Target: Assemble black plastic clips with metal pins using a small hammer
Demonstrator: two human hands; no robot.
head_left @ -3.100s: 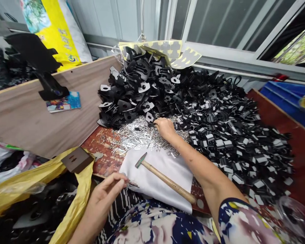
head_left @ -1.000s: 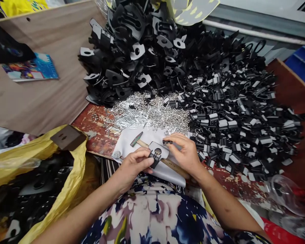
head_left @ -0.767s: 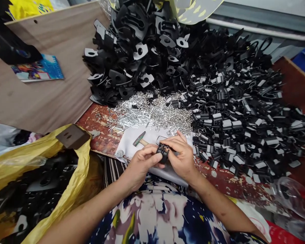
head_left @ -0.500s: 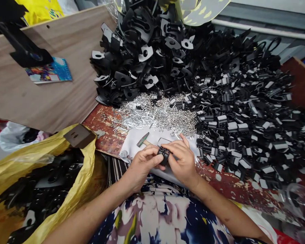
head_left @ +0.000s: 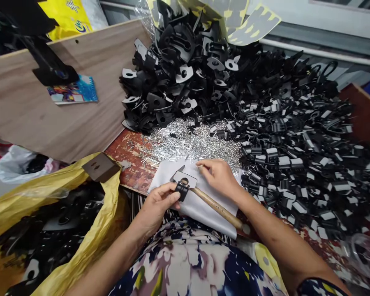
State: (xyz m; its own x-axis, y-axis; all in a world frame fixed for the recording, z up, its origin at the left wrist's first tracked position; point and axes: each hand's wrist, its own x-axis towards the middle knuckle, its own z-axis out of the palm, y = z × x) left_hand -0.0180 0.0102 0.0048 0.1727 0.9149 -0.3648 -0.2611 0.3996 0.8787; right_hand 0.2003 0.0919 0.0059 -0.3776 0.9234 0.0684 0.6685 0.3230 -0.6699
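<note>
Between the thumb and fingers of my left hand (head_left: 160,201) is a black plastic clip (head_left: 182,190). Its flat face with a round hole points away from me, above the hammer. My right hand (head_left: 217,174) is apart from the clip, at the near edge of a heap of metal pins (head_left: 191,142). Its thumb and forefinger are pinched together; whatever is between them is too small to make out. Beneath the clip, a hammer with a wooden handle (head_left: 217,207) lies on a pale grey cloth (head_left: 200,222), its head partly covered by the clip.
Black plastic parts (head_left: 172,82) are piled behind the pins. Smaller black clip pieces (head_left: 283,160) spread over the right side. At left stands an open yellow bag (head_left: 111,205) of black parts, a brown block (head_left: 101,166) on its rim. A wooden board (head_left: 89,53) rises behind it.
My right hand has let go of the clip and moved up to the pins. My left hand has shifted left with the clip, so the hammer's handle now shows.
</note>
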